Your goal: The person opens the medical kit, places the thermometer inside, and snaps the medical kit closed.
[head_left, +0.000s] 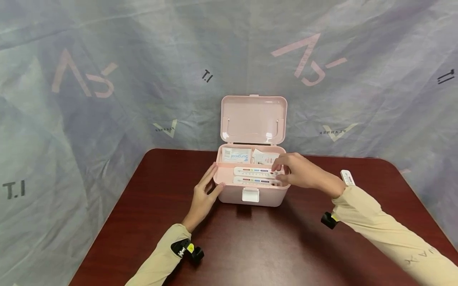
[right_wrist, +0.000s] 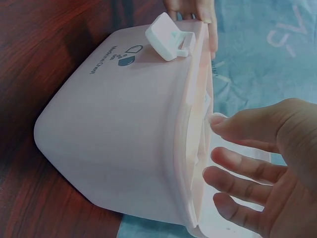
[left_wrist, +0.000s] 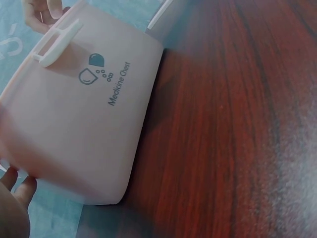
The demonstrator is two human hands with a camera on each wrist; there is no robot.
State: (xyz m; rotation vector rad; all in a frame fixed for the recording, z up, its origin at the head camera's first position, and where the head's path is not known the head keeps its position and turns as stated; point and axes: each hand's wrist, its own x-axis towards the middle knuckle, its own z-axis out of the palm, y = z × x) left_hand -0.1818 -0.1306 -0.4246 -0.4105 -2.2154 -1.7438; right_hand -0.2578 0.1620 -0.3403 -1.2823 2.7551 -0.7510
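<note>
A pink medicine chest point(head_left: 232, 195), printed "Medicine Chest" in the wrist views, stands with its lid point(head_left: 254, 119) raised. Inside its front part lie two flat white sticks with coloured marks, a rear one point(head_left: 250, 171) and a front one point(head_left: 252, 181). My left hand point(head_left: 202, 198) rests against the chest's left end, fingers fairly straight along the rim and thumb at the front corner. Over the right end hovers my right hand point(head_left: 300, 171), its thumb and fingers apart near the sticks' right ends. In the right wrist view nothing shows between these fingers point(right_wrist: 237, 183).
The chest's back compartments hold a packet marked "Surgical" point(head_left: 236, 155) and a white packet point(head_left: 264, 157). A similar white stick point(head_left: 347, 177) lies on the dark red table point(head_left: 243, 246), partly behind my right forearm. A printed grey cloth point(head_left: 179, 59) hangs behind.
</note>
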